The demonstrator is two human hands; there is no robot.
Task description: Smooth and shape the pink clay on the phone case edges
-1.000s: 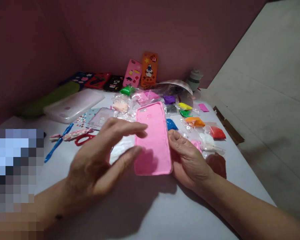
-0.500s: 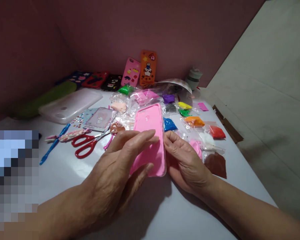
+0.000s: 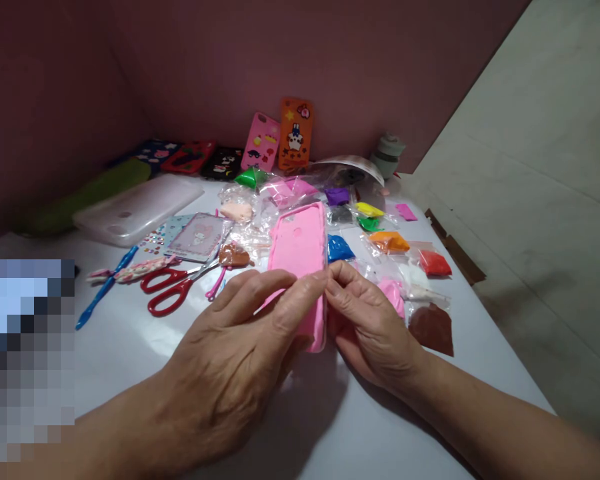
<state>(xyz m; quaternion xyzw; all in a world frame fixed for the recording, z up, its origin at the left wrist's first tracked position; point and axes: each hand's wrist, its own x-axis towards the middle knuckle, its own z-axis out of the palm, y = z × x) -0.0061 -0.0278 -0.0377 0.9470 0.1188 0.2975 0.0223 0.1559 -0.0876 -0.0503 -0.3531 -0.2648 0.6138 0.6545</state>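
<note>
Both hands hold a pink phone case (image 3: 300,250) above a white table (image 3: 330,427), its hollow side up and its long edge tilted towards me. My left hand (image 3: 240,360) covers the case's near half, with fingertips on its right rim. On that same rim, my right hand (image 3: 370,327) pinches with thumb and forefinger. The fingertips of both hands nearly meet. Red-handled scissors (image 3: 173,290) lie just left of my left hand.
Small bags of coloured clay (image 3: 390,241) lie scattered right of and behind the case. Decorated phone cases (image 3: 295,133) lean on the back wall. A clear plastic box (image 3: 135,208), a sticker sheet (image 3: 197,237) and a blue tool (image 3: 105,287) lie at left.
My left hand has slid right across the case to its right rim. The case has tipped more on edge. The scissors, hidden a second ago, now show.
</note>
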